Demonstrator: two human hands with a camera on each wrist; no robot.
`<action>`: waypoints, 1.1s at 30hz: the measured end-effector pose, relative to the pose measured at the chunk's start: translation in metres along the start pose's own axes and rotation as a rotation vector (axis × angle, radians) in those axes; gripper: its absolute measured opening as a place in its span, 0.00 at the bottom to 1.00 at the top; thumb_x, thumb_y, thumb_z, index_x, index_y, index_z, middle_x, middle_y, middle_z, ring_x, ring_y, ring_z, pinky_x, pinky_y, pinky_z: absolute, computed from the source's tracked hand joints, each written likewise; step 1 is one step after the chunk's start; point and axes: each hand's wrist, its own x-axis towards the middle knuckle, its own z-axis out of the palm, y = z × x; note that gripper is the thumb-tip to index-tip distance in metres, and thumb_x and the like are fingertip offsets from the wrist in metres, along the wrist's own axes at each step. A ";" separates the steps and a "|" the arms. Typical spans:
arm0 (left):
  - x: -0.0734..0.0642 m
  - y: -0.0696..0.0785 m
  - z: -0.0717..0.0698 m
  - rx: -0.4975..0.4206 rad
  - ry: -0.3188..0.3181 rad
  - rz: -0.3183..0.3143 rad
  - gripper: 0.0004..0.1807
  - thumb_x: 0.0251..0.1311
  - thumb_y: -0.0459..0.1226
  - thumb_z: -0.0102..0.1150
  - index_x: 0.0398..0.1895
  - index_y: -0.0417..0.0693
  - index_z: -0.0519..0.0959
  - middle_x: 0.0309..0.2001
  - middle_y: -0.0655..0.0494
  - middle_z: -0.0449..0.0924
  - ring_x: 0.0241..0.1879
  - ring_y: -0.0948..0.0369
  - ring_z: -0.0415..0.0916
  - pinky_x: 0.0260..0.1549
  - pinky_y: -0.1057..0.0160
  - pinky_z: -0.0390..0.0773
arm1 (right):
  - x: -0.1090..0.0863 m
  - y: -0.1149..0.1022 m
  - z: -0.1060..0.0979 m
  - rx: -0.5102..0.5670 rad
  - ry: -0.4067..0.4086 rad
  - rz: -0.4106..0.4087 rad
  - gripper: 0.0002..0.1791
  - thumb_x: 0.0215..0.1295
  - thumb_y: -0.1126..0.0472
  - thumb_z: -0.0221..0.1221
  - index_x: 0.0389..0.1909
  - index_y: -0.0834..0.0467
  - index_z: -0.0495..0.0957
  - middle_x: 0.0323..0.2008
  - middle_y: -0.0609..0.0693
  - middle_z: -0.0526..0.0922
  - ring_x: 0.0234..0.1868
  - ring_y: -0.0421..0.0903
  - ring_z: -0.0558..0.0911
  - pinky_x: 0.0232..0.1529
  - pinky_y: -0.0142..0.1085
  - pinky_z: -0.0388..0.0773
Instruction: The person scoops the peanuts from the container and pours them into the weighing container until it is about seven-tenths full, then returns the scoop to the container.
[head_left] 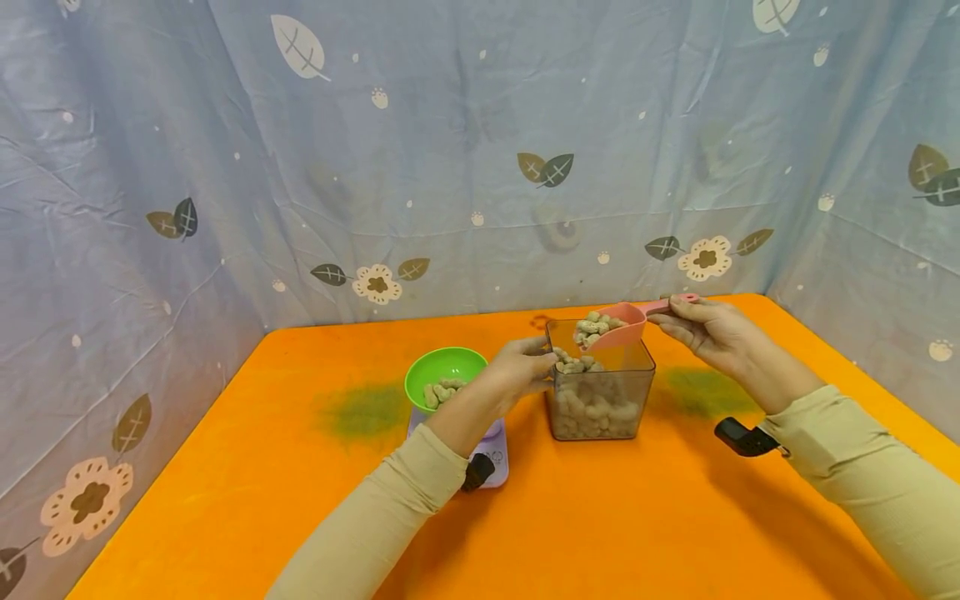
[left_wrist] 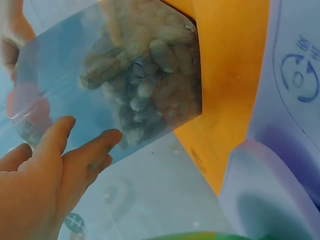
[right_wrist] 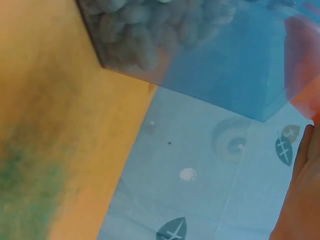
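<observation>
The right hand [head_left: 708, 335] pinches the handle of a pink plastic scoop [head_left: 632, 323] between thumb and fingers, the handle's end showing above the grip. To the left of that grip, the scoop holds a heap of unshelled peanuts [head_left: 592, 327] at the open top of a clear grey, square-sided plastic box [head_left: 600, 379], which is part filled with more. The left hand [head_left: 517, 368] is on the grip's far left, fingers spread and mostly straight, touching the box's near-left side. Farther left of the grip are a round green bowl [head_left: 452, 360] with some peanuts in it and a light-purple scale [head_left: 498, 468] beneath.

To lift this load well, I would bring the scoop's mouth up a little before clearing the rim, since nuts lie right at its lip and could roll out. The pinch near the handle's end probably gives little leverage against twisting, so a slow, steady wrist should help, with the left fingers bracing the box.

The right forearm slants in from the lower right, hand above the table. The left forearm reaches forward across the scale, partly hiding it.
</observation>
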 end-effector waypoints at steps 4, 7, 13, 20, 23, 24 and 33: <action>-0.008 0.002 -0.006 0.000 -0.004 0.017 0.29 0.73 0.29 0.45 0.74 0.35 0.53 0.71 0.34 0.55 0.66 0.42 0.62 0.62 0.52 0.71 | 0.001 0.000 0.006 0.001 -0.012 -0.005 0.16 0.73 0.71 0.44 0.34 0.72 0.80 0.36 0.65 0.84 0.39 0.56 0.86 0.43 0.38 0.84; -0.015 0.005 -0.013 -0.016 0.005 0.032 0.29 0.72 0.28 0.45 0.74 0.34 0.53 0.71 0.34 0.55 0.67 0.40 0.60 0.62 0.52 0.70 | 0.003 0.000 0.011 0.004 -0.022 0.000 0.15 0.73 0.71 0.44 0.35 0.73 0.79 0.37 0.66 0.84 0.39 0.56 0.86 0.44 0.38 0.84; -0.031 0.011 -0.031 -0.033 0.022 0.079 0.29 0.72 0.27 0.44 0.74 0.32 0.52 0.71 0.34 0.56 0.67 0.40 0.60 0.64 0.50 0.69 | 0.008 0.004 0.022 0.032 -0.007 0.011 0.15 0.73 0.72 0.44 0.37 0.74 0.79 0.37 0.67 0.83 0.39 0.57 0.86 0.44 0.39 0.83; -0.048 0.017 -0.058 0.036 0.091 0.096 0.29 0.72 0.29 0.45 0.74 0.35 0.54 0.71 0.38 0.57 0.68 0.44 0.60 0.64 0.52 0.68 | 0.014 0.010 0.036 0.024 0.025 0.000 0.15 0.73 0.71 0.44 0.35 0.72 0.78 0.36 0.66 0.84 0.38 0.57 0.86 0.42 0.38 0.84; -0.054 0.018 -0.070 0.063 0.135 0.097 0.29 0.72 0.30 0.46 0.74 0.35 0.55 0.71 0.39 0.58 0.68 0.45 0.59 0.65 0.52 0.68 | 0.017 0.013 0.042 0.015 0.041 0.002 0.15 0.73 0.71 0.45 0.34 0.72 0.79 0.35 0.65 0.84 0.37 0.56 0.87 0.41 0.37 0.85; -0.056 0.019 -0.074 0.074 0.146 0.100 0.29 0.72 0.30 0.46 0.74 0.35 0.55 0.71 0.39 0.58 0.69 0.45 0.59 0.65 0.52 0.66 | 0.017 0.015 0.044 0.014 0.043 0.003 0.15 0.73 0.71 0.45 0.34 0.72 0.79 0.35 0.65 0.84 0.37 0.56 0.87 0.40 0.37 0.85; -0.072 0.023 -0.100 0.198 0.248 0.090 0.29 0.72 0.31 0.46 0.74 0.37 0.55 0.72 0.40 0.58 0.71 0.47 0.54 0.71 0.49 0.55 | 0.024 0.026 0.056 0.025 0.055 0.008 0.17 0.73 0.71 0.45 0.31 0.72 0.81 0.32 0.66 0.85 0.35 0.55 0.87 0.39 0.37 0.85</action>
